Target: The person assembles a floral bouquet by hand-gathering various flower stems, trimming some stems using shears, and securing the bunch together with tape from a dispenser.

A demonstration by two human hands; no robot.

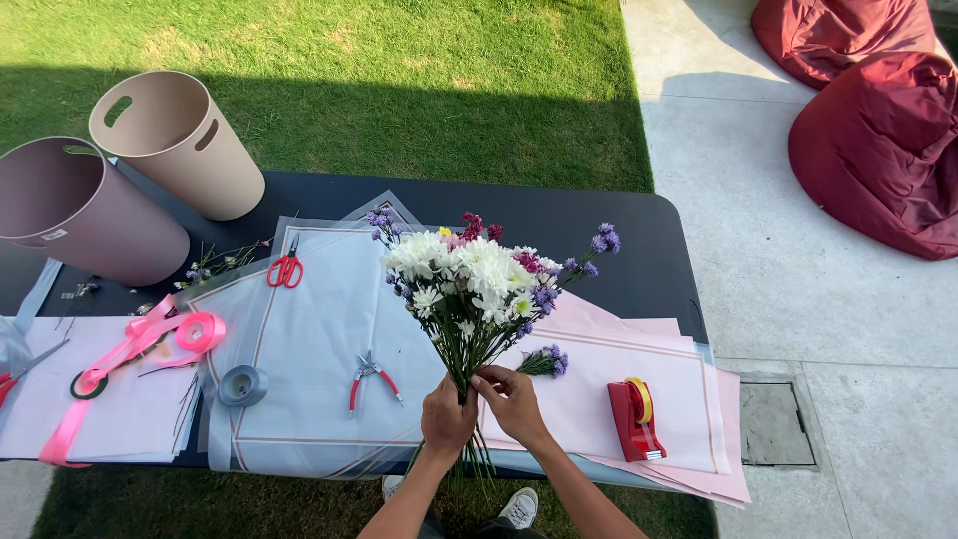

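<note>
A bouquet [477, 279] of white daisy-like flowers with purple and dark pink blooms stands upright over the table's front edge. My left hand [446, 419] is closed around its green stems. My right hand [510, 402] grips the same stems just beside it, fingers pinched at the bundle. A loose purple flower [547, 361] lies on the pink wrapping paper [589, 399] right of my hands. The stem ends hang below the table edge.
Light blue wrapping sheets [314, 339] hold red-handled pliers [371, 377], red scissors [286, 268] and grey tape [242, 384]. A red tape dispenser [634, 419] sits right. Pink ribbon [160, 339] lies left. Two buckets [175, 140] rest at back left. Red beanbags [878, 130] sit on paving.
</note>
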